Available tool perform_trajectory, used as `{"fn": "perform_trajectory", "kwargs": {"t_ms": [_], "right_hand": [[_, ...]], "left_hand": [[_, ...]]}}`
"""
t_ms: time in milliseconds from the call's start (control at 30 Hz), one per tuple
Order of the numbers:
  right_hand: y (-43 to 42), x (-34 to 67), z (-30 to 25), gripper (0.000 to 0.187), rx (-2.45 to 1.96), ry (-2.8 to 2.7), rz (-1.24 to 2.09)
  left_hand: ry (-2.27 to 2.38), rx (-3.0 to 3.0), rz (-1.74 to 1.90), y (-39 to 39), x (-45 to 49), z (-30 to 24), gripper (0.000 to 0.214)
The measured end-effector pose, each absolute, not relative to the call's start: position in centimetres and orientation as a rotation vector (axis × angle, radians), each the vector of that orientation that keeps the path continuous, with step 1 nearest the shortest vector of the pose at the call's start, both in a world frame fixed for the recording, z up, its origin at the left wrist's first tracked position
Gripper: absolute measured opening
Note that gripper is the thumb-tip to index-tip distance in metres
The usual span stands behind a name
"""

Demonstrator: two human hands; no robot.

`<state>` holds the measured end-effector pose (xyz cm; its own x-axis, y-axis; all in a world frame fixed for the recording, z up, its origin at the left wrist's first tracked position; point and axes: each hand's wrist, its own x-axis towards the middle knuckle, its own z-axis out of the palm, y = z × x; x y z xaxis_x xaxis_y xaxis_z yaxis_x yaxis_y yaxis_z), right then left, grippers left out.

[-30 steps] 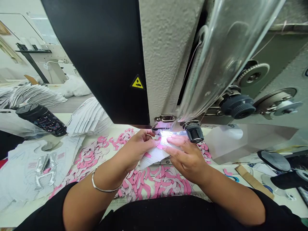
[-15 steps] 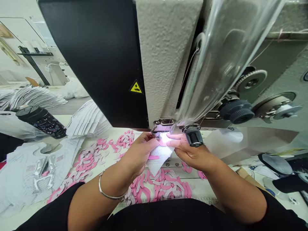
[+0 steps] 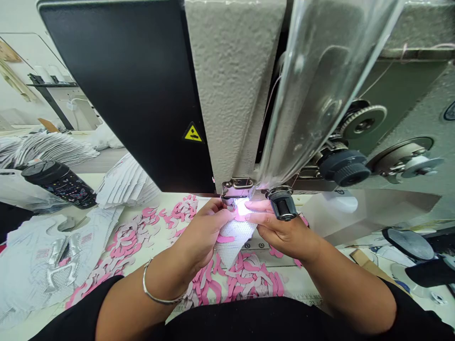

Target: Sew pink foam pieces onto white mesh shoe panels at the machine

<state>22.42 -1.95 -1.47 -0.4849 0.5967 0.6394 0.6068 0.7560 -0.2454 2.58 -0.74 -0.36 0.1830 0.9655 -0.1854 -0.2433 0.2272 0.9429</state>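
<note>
A white mesh fabric piece with pink trim lies under the lit presser foot of a large sewing machine. My left hand pinches the piece's left edge right at the foot, fingers closed on it. My right hand presses the piece's right side with fingers held together, their tips by the needle area. A silver bangle circles my left wrist.
Several pink and white cut shapes litter the table before me and to the left. Stacks of white pieces and a dark bottle stand at left. Grey printed panels lie nearer. Machine knobs jut out at right.
Both hands have slid forward with the white piece, closer under the presser foot. My view has shifted slightly nearer to the machine.
</note>
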Motion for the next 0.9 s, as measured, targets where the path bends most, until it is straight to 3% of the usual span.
{"fn": "perform_trajectory", "kwargs": {"t_ms": [900], "right_hand": [[-1.7, 22.3, -2.0, 0.027, -0.872, -2.185, -0.037]], "left_hand": [[0.964, 0.956, 1.033, -0.8, 2.1, -0.6, 0.015]]}}
